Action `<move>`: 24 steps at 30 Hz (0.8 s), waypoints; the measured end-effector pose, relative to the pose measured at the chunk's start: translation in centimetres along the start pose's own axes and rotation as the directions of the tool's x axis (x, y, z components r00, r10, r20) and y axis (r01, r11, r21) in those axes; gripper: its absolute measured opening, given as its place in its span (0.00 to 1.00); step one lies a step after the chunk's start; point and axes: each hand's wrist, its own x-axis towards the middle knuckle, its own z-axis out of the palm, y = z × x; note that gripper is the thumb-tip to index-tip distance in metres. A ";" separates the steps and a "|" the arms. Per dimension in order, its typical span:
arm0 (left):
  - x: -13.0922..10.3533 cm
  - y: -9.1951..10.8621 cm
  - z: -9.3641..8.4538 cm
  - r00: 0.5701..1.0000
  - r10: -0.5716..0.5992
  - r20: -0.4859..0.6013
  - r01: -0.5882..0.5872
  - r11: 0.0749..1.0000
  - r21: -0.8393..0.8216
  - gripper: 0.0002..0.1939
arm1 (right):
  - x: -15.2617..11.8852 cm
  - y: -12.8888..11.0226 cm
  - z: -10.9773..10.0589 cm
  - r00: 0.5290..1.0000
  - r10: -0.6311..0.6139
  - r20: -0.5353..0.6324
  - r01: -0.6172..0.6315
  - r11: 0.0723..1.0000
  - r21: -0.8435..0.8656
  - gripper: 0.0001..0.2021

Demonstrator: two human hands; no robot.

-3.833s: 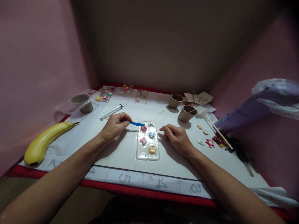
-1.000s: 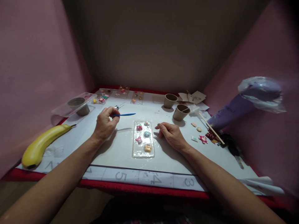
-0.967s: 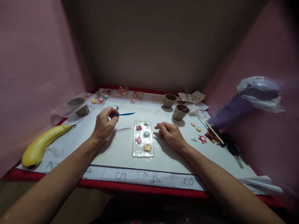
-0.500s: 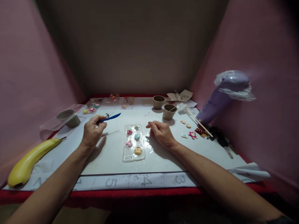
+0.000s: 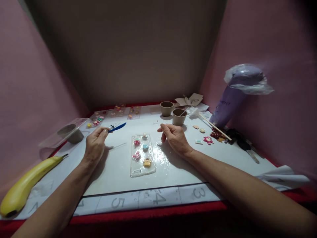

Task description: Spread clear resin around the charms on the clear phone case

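Note:
My left hand (image 5: pixel 96 142) pinches the end of a blue plastic knife (image 5: pixel 118 127), whose blade points right above the white board. A clear phone case (image 5: pixel 141 168) lies flat between my hands, with several small charms on it, among them a blue one (image 5: pixel 145 147), a pink one (image 5: pixel 136 156) and a yellow-orange one (image 5: pixel 147 162). To the right of the case, my right hand (image 5: pixel 174 137) hovers over the board with its fingers curled; whether something small is between them is too small to tell. Wet-looking shiny spots show on the board beside the case.
Two brown cups (image 5: pixel 166 108) stand at the back. A wooden stick (image 5: pixel 215 126), loose charms (image 5: pixel 208 140) and a purple bag (image 5: pixel 229 102) are at the right. A yellow banana-shaped object (image 5: pixel 27 185) and a grey cup under a clear lid (image 5: pixel 66 134) are at the left.
The view has tilted and shifted slightly. My left hand has lowered the knife a little and turned its grip. My right hand has moved slightly away from the case, its fingers a bit looser.

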 end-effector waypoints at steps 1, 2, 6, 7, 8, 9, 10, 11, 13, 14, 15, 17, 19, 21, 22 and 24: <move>-0.1 0.2 0.0 1.000 0.000 0.000 0.000 1.000 0.006 0.09 | 0.0 0.1 0.0 1.000 -0.001 0.001 0.001 1.000 0.000 0.22; -0.2 0.4 0.0 1.000 0.000 0.007 0.000 1.000 0.013 0.09 | 0.0 0.1 0.0 1.000 0.000 0.005 0.000 1.000 -0.002 0.21; -0.4 0.6 0.1 0.999 0.002 0.034 -0.003 1.000 0.013 0.09 | -0.1 0.2 0.1 1.000 0.005 0.029 -0.005 1.000 -0.003 0.22; -0.4 0.5 0.2 0.999 0.008 0.037 -0.009 1.000 0.014 0.09 | -0.2 0.1 0.1 0.999 0.003 0.033 -0.003 1.000 -0.005 0.22; -0.4 0.5 0.2 0.999 0.017 0.039 -0.018 1.000 0.016 0.09 | -0.2 0.1 0.1 0.999 -0.002 0.034 0.003 1.000 -0.009 0.22; -0.4 0.6 0.2 0.999 0.025 0.040 -0.025 1.000 0.017 0.08 | -0.2 0.0 0.1 0.999 -0.009 0.034 0.009 1.000 -0.016 0.23; -0.4 0.6 0.2 0.999 0.032 0.042 -0.032 0.999 0.016 0.08 | -0.3 0.0 0.1 0.999 -0.014 0.033 0.015 1.000 -0.022 0.23; -0.4 0.7 0.3 0.998 0.040 0.047 -0.041 0.999 0.011 0.07 | -0.3 0.0 0.1 0.999 -0.016 0.032 0.017 0.999 -0.027 0.23; -0.4 0.8 0.3 0.998 0.045 0.046 -0.044 0.999 -0.009 0.07 | -0.3 0.0 0.0 1.000 -0.016 0.020 0.017 0.999 -0.031 0.23; -0.5 0.8 0.3 0.998 0.042 0.045 -0.041 0.999 -0.015 0.06 | -0.3 0.0 0.0 1.000 -0.013 0.010 0.013 1.000 -0.025 0.24; -0.5 0.9 0.3 0.998 0.037 0.042 -0.037 0.999 -0.017 0.07 | -0.2 0.1 0.0 1.000 -0.008 0.000 0.008 1.000 -0.015 0.24; -0.5 0.9 0.4 0.999 0.030 0.035 -0.029 0.999 -0.017 0.07 | -0.1 0.3 -0.1 1.000 0.000 -0.019 0.000 1.000 0.017 0.24; -0.5 0.9 0.5 0.999 0.031 0.029 -0.030 0.999 -0.029 0.08 | 0.1 0.6 -0.1 0.999 0.018 -0.035 -0.017 0.999 0.050 0.24; -0.6 1.0 0.6 0.999 0.033 0.027 -0.031 0.998 -0.049 0.09 | 0.2 0.7 -0.2 0.998 0.048 -0.049 -0.044 0.997 0.071 0.24; -0.6 1.0 0.6 0.999 0.034 0.031 -0.032 0.998 -0.057 0.09 | 0.3 0.8 -0.2 0.996 0.064 -0.054 -0.059 0.995 0.079 0.24; -0.7 1.1 0.7 0.999 0.035 0.037 -0.033 0.997 -0.066 0.10 | 0.3 0.9 -0.3 0.995 0.089 -0.053 -0.084 0.992 0.090 0.25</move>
